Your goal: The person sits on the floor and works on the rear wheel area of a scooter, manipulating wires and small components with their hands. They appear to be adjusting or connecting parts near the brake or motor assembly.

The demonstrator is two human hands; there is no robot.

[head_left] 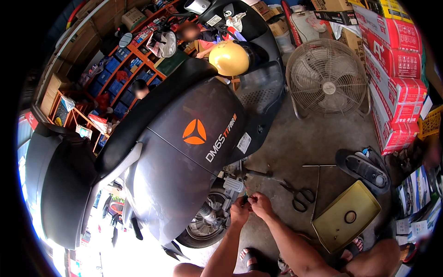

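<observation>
A grey electric scooter (184,138) stands tilted across the left and middle of the view. Low beside its rear wheel (207,221), my left hand (239,211) and my right hand (261,205) meet with fingers closed. What they pinch is small and hidden by the fingers; thin wires seem to run up from it. Just above the hands is a grey footrest pedal (234,184). Black-handled scissors (302,199) lie on the floor to the right of my right hand.
A T-handled wrench (318,180) leans on a yellowish tray (341,235) holding a dark ring. Beyond are a black plastic cover (364,171), a floor fan (328,83) and stacked red-and-white boxes (397,92). A yellow helmet (228,58) rests on the scooter; two people are behind it.
</observation>
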